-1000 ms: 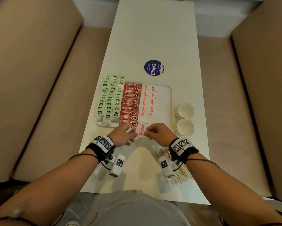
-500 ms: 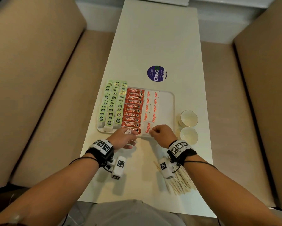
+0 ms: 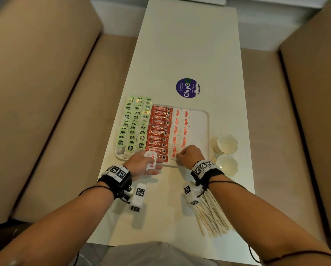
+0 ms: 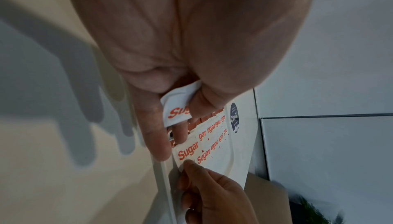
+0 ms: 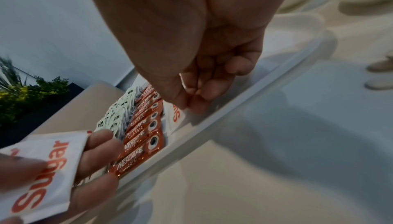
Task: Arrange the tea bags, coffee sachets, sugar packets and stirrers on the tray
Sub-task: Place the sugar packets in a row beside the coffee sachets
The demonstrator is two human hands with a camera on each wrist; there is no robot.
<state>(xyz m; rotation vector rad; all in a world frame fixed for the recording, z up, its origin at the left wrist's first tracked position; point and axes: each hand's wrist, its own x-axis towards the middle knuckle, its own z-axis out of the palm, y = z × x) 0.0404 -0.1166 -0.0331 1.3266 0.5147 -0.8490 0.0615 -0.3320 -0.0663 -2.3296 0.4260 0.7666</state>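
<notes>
Sugar packet [image 3: 173, 151] points to 12 o'clock on our tray [image 3: 206, 120], pinched by our right hand [image 3: 189, 154]. Our left hand [image 3: 141, 166] pinches one spare packet [image 3: 151, 160].

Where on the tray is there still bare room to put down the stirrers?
The tray is bare along its right side, between the sugar packets and the right rim. Its left and middle are crowded: tea bags, then coffee sachets. The stirrers lie on the table.

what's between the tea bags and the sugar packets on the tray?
A column of red Nescafe sachets lies between the tea bags and sugar packets in the head view.
</notes>
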